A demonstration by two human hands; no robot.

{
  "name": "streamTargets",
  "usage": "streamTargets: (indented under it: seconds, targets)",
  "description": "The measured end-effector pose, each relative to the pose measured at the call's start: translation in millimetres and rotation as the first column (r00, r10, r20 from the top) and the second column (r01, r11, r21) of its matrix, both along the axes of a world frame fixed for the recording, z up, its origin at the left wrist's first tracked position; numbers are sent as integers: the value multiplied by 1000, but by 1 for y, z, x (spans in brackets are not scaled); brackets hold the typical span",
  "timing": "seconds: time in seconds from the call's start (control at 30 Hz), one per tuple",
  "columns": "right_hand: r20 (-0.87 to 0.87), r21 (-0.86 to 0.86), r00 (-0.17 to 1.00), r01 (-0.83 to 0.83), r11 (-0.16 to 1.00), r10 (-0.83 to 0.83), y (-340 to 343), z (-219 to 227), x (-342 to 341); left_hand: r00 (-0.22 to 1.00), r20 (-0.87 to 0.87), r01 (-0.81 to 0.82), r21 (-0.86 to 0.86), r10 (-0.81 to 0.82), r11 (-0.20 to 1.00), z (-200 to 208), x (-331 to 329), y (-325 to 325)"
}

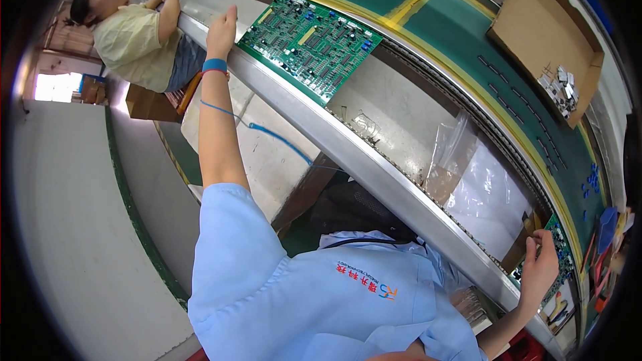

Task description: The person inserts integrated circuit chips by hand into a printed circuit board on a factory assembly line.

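My left hand (223, 33) is at the far left corner of a large green circuit board (314, 43). Its fingers look curled together; whether they grip the board's edge is hidden. A blue strap (215, 65) circles that wrist, with a blue cord (277, 140) trailing from it. The board, crowded with small components, lies across the conveyor's metal rails. At the lower right, my right hand (538, 271) is beside a second green circuit board (560, 254), partly covered by the hand. Thumb and forefinger are apart there, with nothing seen between them.
A metal rail (374, 187) runs diagonally before me. Clear plastic bags (478, 194) lie between the rails. Beyond, a green belt (468, 33) carries black strips, blue parts and a cardboard tray (545, 40) with small pieces. A co-worker (137, 37) is at the upper left.
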State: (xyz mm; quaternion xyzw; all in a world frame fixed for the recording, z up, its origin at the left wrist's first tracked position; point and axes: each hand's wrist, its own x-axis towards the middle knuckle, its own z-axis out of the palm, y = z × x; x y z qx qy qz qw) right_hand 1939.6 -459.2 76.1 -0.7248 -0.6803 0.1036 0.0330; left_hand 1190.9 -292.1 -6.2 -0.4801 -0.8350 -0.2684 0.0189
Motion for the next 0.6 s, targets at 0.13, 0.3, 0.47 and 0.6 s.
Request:
streamTargets:
  seconds: [0.13, 0.3, 0.47, 0.6]
  targets:
    - [1, 14, 996, 91, 996, -91, -17, 0, 26, 998, 52, 28, -42, -25, 999, -16, 21, -4]
    - [71, 46, 981, 176, 983, -179, -38, -7, 67, 998, 54, 27, -67, -23, 997, 4, 65, -9]
    - [110, 39, 953, 278, 960, -281, -48, -12, 103, 975, 157, 165, -57, -154, 985, 3, 90, -19]
    - [152, 65, 939, 304, 951, -310, -50, -20, 139, 924, 189, 351, -78, -332, 933, 21, 148, -45]
